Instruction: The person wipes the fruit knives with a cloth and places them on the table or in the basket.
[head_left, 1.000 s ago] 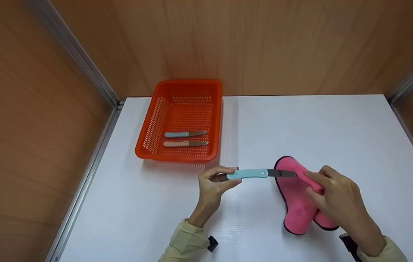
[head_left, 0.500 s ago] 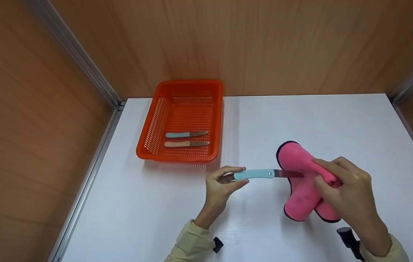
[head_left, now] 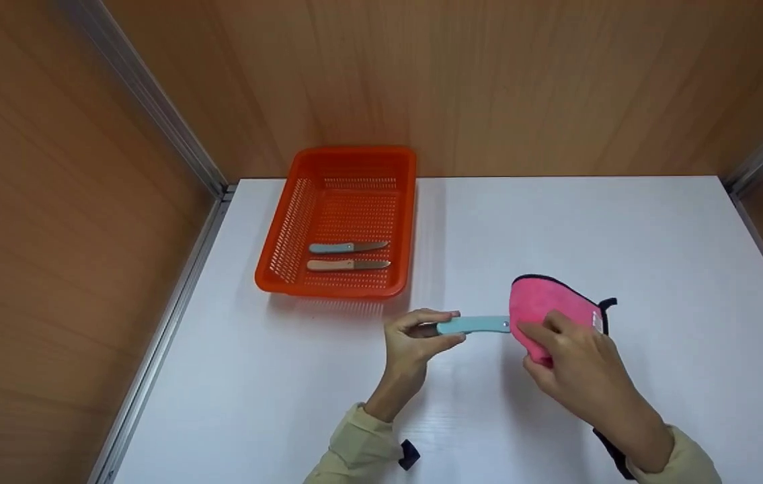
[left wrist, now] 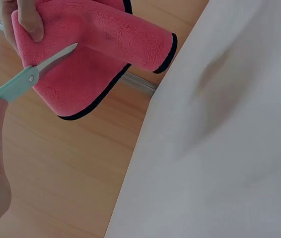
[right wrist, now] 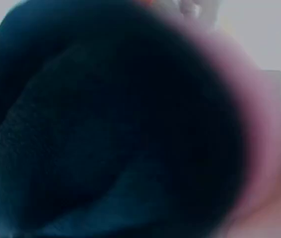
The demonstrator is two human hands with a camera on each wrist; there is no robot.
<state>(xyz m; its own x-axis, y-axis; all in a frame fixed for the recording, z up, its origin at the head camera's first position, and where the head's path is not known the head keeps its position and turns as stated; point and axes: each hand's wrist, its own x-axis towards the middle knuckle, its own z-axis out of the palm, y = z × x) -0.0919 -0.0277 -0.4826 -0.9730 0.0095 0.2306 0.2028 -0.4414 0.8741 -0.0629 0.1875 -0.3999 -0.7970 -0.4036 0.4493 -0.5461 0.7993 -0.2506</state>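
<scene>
My left hand [head_left: 408, 353] pinches the end of a light blue knife handle [head_left: 475, 324], held level above the table and pointing right. A pink cloth [head_left: 537, 299] with dark edging is in my right hand [head_left: 586, 366], its fingers gripping the fabric near the handle's front end. From above, the cloth hides the blade. The left wrist view shows the bare metal blade [left wrist: 56, 59] lying against the pink fabric [left wrist: 76, 91], one side of it uncovered. A blurred dark part of the cloth [right wrist: 105, 129] fills most of the right wrist view.
An orange perforated basket [head_left: 265, 279] stands at the back left of the white table [head_left: 556, 222]. Inside it lie a knife with a pale blue handle [head_left: 331, 248] and one with a beige handle [head_left: 330, 265]. Wooden panels [head_left: 489, 87] border the table.
The cloth, earlier hanging in folds behind the visible blade, now covers the blade from above. My right hand has moved left toward the handle; my left hand and the knife have shifted slightly right.
</scene>
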